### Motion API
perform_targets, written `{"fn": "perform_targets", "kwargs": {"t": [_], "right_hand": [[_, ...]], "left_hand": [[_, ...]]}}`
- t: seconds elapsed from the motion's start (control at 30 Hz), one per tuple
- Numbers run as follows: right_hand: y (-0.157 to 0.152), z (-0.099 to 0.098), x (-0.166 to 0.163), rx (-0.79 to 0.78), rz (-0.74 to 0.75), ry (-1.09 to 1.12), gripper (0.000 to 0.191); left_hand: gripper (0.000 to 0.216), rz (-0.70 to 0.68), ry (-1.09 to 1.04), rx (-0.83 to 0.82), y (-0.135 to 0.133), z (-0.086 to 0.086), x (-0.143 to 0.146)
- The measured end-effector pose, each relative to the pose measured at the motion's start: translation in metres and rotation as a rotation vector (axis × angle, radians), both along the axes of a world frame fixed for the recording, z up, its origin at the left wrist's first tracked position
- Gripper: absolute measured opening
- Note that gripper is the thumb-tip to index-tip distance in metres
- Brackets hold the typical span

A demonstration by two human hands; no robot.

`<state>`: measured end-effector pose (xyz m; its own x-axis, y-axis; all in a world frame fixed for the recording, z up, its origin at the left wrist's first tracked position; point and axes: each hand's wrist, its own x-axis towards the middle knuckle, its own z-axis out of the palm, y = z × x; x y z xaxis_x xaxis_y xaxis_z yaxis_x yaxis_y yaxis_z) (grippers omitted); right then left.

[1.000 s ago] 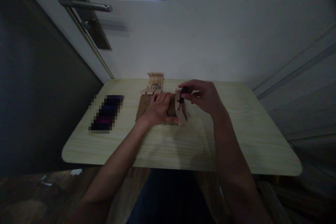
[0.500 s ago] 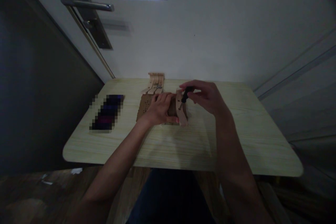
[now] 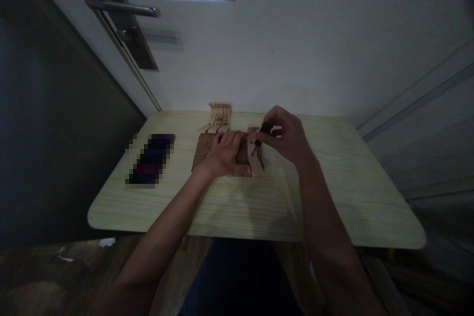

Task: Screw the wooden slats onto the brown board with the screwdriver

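Note:
My right hand (image 3: 287,133) is closed round the black handle of a screwdriver (image 3: 263,133). The screwdriver slants down to the left, its metal shaft meeting a pale wooden strip (image 3: 255,160). This curved strip lies across the right end of a brown board (image 3: 202,150) with small dark holes at its left. My left hand (image 3: 225,153) grips the board across its middle, fingers toward the far edge and thumb by the near edge, close to the strip. The palm hides part of the board. Whether the screwdriver tip sits in a screw is too small to tell.
Behind the board lie several pale wooden pieces (image 3: 220,113) with small metal screws (image 3: 222,121) on them. A pixelated dark object (image 3: 151,158) lies on the table (image 3: 333,187) at left. A door with a handle (image 3: 122,7) rises behind the table.
My right hand has turned on the screwdriver: its fingers are curled in closer round the handle and its wrist has shifted slightly left. My left hand and the board stay put.

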<state>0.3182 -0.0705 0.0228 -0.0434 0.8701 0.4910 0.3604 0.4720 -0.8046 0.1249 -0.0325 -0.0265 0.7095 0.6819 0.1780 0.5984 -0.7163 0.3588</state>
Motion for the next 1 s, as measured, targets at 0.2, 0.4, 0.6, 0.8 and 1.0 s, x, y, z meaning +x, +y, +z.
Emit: {"fn": "perform_targets", "kwargs": {"t": [0.2, 0.4, 0.6, 0.8, 1.0], "right_hand": [[-0.006, 0.007, 0.004, -0.034, 0.117, 0.026, 0.021], [-0.007, 0.007, 0.009, -0.061, 0.171, 0.033, 0.022], [-0.007, 0.005, 0.009, -0.092, 0.235, 0.007, 0.032], [-0.003, 0.003, 0.009, -0.023, 0.039, -0.03, 0.021], [0.001, -0.001, -0.004, 0.023, -0.056, -0.008, 0.034]], "left_hand": [[0.099, -0.001, 0.01, -0.009, -0.001, 0.003, 0.0], [0.097, -0.007, 0.014, -0.002, -0.002, 0.003, -0.001], [0.094, -0.002, 0.018, -0.016, -0.003, 0.006, 0.0], [0.098, -0.012, 0.007, -0.016, -0.002, 0.003, -0.001], [0.1, 0.007, 0.016, -0.008, 0.001, 0.0, 0.0]]}}
